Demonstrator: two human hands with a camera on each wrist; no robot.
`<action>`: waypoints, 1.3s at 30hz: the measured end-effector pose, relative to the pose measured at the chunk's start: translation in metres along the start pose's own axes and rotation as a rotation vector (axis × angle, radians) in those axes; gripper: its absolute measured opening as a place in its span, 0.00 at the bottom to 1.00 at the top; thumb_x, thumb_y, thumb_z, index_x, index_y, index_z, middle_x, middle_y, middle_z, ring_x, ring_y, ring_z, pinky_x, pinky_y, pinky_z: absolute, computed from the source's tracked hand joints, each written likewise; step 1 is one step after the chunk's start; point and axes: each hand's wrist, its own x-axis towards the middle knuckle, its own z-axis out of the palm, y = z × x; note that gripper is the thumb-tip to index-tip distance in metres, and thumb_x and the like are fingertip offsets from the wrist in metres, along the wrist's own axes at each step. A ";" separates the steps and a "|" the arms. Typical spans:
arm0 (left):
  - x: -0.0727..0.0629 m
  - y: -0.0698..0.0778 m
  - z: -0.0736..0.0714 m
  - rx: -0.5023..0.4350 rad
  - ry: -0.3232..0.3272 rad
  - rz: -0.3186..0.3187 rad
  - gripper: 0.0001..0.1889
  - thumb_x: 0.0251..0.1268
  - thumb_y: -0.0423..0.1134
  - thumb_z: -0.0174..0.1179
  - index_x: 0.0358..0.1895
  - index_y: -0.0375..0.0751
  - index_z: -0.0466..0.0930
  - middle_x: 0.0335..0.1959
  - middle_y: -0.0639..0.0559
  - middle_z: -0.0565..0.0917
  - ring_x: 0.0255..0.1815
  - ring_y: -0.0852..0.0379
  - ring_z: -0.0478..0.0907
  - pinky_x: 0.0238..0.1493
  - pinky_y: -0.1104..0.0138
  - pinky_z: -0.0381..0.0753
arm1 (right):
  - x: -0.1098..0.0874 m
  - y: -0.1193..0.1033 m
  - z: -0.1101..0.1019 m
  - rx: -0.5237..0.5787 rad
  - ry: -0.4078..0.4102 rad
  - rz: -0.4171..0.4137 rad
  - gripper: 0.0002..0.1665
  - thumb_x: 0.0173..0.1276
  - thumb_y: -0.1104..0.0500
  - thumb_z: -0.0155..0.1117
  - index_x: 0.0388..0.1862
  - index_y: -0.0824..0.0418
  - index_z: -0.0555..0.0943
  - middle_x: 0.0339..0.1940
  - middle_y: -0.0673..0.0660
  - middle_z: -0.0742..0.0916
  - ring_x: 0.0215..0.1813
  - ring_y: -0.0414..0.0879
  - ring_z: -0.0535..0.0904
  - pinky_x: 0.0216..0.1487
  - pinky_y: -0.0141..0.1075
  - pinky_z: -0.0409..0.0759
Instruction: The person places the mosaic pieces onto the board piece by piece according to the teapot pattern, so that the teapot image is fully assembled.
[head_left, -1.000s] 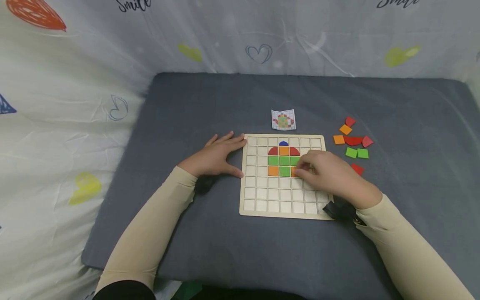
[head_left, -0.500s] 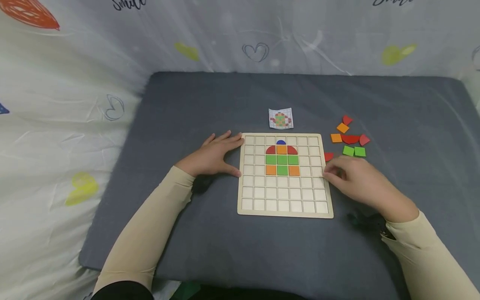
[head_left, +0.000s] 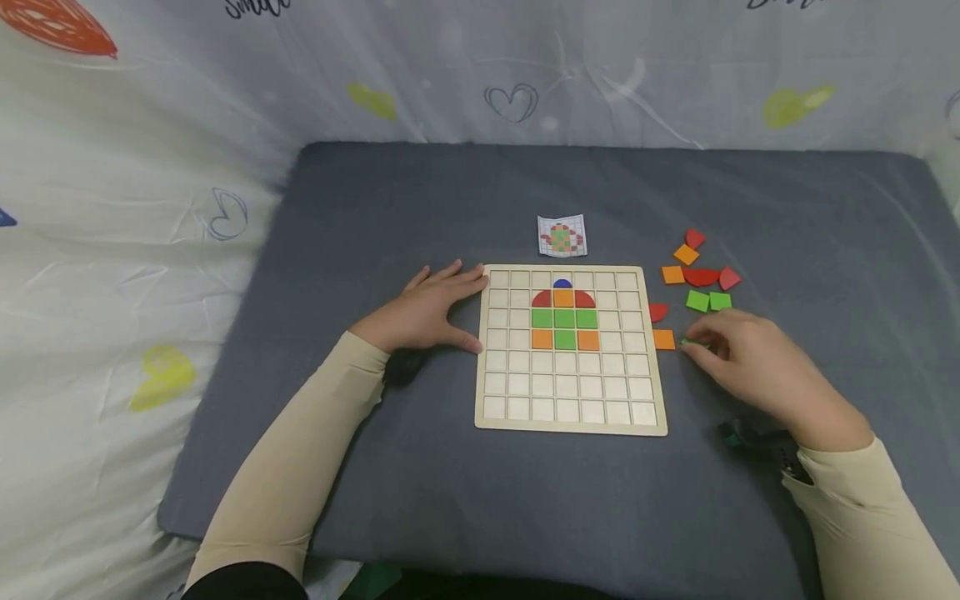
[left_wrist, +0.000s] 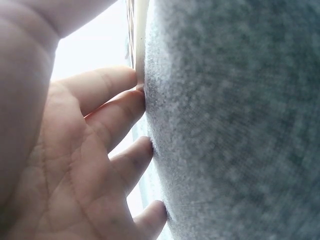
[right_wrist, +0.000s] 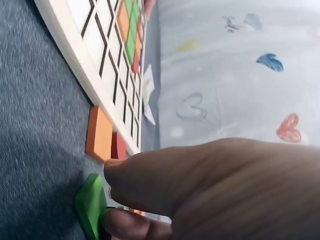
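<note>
A wooden grid board lies on the grey cloth, with green, orange, red and blue tiles set in its upper middle cells. My left hand rests at the board's left edge, fingers spread; in the left wrist view its fingertips meet the board's side and the cloth. Right of the board, my right hand pinches a green square tile, tilted off the cloth and partly hidden by the fingers. Close by lie an orange square tile and a red tile, both against the board's right edge.
A small printed card with a coloured grid picture lies beyond the board. Several loose tiles are scattered at the right, among them two green squares, a red half-round piece and orange squares. A patterned curtain hangs behind the table.
My right hand has left the orange tile in the board's grid and moved right to the green tile beside the board. My left hand has stayed at the board's edge.
</note>
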 end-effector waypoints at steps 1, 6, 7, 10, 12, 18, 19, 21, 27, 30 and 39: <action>0.000 0.000 0.000 -0.001 0.000 -0.001 0.59 0.54 0.63 0.78 0.86 0.55 0.52 0.87 0.59 0.48 0.89 0.51 0.34 0.84 0.45 0.27 | 0.000 0.001 0.000 -0.008 0.006 0.000 0.09 0.68 0.59 0.75 0.44 0.62 0.90 0.35 0.53 0.86 0.35 0.47 0.78 0.36 0.43 0.77; -0.001 0.000 -0.001 -0.002 -0.001 0.000 0.59 0.55 0.62 0.78 0.86 0.55 0.52 0.88 0.59 0.48 0.89 0.51 0.34 0.84 0.45 0.27 | 0.002 0.005 0.001 -0.043 0.010 -0.008 0.14 0.66 0.59 0.77 0.47 0.66 0.89 0.35 0.57 0.84 0.35 0.49 0.78 0.35 0.44 0.77; -0.001 0.000 -0.001 0.000 0.000 -0.001 0.59 0.55 0.63 0.78 0.86 0.55 0.52 0.88 0.59 0.48 0.89 0.51 0.34 0.84 0.45 0.27 | 0.002 0.006 0.001 -0.047 0.009 -0.008 0.15 0.66 0.59 0.77 0.48 0.66 0.89 0.36 0.57 0.84 0.35 0.49 0.78 0.35 0.45 0.77; -0.001 0.000 -0.001 0.001 0.004 -0.004 0.59 0.54 0.62 0.78 0.86 0.56 0.52 0.87 0.59 0.48 0.89 0.52 0.34 0.84 0.46 0.27 | 0.003 0.007 0.002 -0.051 0.009 -0.016 0.17 0.65 0.60 0.78 0.49 0.67 0.89 0.36 0.58 0.84 0.35 0.49 0.78 0.35 0.45 0.77; -0.001 0.000 -0.001 0.001 0.005 -0.008 0.59 0.54 0.63 0.78 0.86 0.56 0.52 0.87 0.59 0.48 0.89 0.52 0.34 0.84 0.46 0.27 | 0.004 0.008 0.002 -0.046 0.015 -0.022 0.17 0.64 0.60 0.79 0.49 0.68 0.89 0.36 0.57 0.84 0.35 0.49 0.78 0.35 0.45 0.77; -0.001 0.000 -0.002 -0.001 -0.002 -0.002 0.59 0.55 0.62 0.77 0.86 0.55 0.52 0.88 0.58 0.47 0.89 0.51 0.34 0.84 0.45 0.26 | 0.004 0.010 0.004 -0.023 0.058 -0.045 0.20 0.61 0.61 0.81 0.50 0.69 0.88 0.34 0.56 0.82 0.33 0.48 0.76 0.34 0.44 0.76; -0.001 0.000 -0.002 -0.001 -0.003 0.000 0.59 0.55 0.62 0.77 0.86 0.55 0.52 0.88 0.58 0.47 0.89 0.51 0.34 0.84 0.45 0.26 | 0.004 0.011 0.005 -0.019 0.064 -0.047 0.20 0.61 0.61 0.81 0.50 0.69 0.88 0.34 0.56 0.82 0.32 0.47 0.76 0.34 0.44 0.76; -0.001 -0.001 -0.002 0.001 -0.002 -0.002 0.59 0.55 0.63 0.77 0.86 0.55 0.52 0.88 0.58 0.47 0.89 0.51 0.34 0.84 0.45 0.26 | 0.005 0.011 0.005 -0.014 0.069 -0.047 0.20 0.61 0.61 0.81 0.50 0.68 0.88 0.33 0.56 0.82 0.31 0.46 0.75 0.34 0.43 0.75; 0.001 -0.001 -0.001 0.014 -0.003 -0.005 0.60 0.54 0.64 0.77 0.86 0.56 0.51 0.88 0.59 0.47 0.89 0.52 0.34 0.84 0.45 0.27 | 0.006 0.009 0.007 -0.013 0.049 -0.023 0.20 0.62 0.60 0.81 0.51 0.66 0.88 0.32 0.55 0.83 0.32 0.47 0.75 0.34 0.43 0.75; 0.002 -0.001 -0.001 0.023 -0.007 -0.001 0.59 0.54 0.64 0.77 0.86 0.55 0.52 0.88 0.58 0.47 0.89 0.51 0.34 0.84 0.45 0.27 | 0.006 0.006 0.008 -0.024 0.046 -0.021 0.19 0.65 0.61 0.79 0.53 0.66 0.88 0.33 0.56 0.85 0.33 0.49 0.76 0.35 0.45 0.76; 0.002 -0.001 0.000 0.022 -0.006 0.003 0.59 0.54 0.64 0.77 0.86 0.55 0.52 0.88 0.58 0.47 0.89 0.51 0.34 0.84 0.44 0.27 | 0.009 -0.011 0.001 -0.055 0.080 -0.074 0.13 0.67 0.62 0.76 0.50 0.61 0.90 0.27 0.51 0.83 0.31 0.47 0.75 0.33 0.44 0.75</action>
